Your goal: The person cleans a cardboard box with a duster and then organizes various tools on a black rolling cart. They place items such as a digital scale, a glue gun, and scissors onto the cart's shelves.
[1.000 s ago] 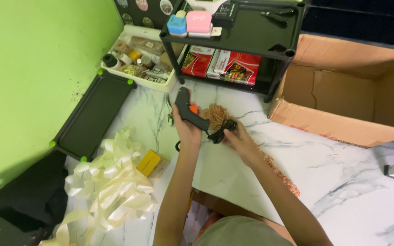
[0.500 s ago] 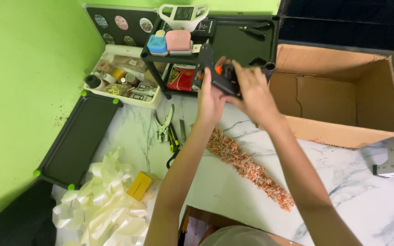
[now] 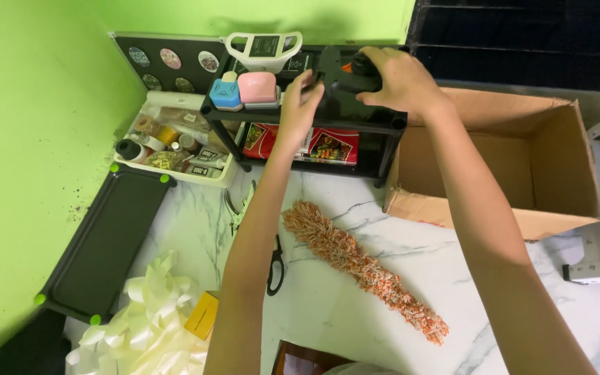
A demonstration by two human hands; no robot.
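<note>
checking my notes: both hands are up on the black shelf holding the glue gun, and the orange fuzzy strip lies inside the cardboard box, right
Not quite. The orange fuzzy strip lies on the marble table, outside the cardboard box, as the head view shows. Both hands, left and right, hold the glue gun on the black shelf.

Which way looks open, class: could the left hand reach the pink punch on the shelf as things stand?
Probably yes. The left hand hovers at the glue gun, just beside the pink punch on the shelf, and nothing lies between them.

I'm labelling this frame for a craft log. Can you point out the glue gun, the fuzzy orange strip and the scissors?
glue gun (image 3: pixel 342 78), head view, on its black body between the hands.
fuzzy orange strip (image 3: pixel 355 264), head view, on its middle.
scissors (image 3: pixel 275 267), head view, on the black handle loop.
</note>
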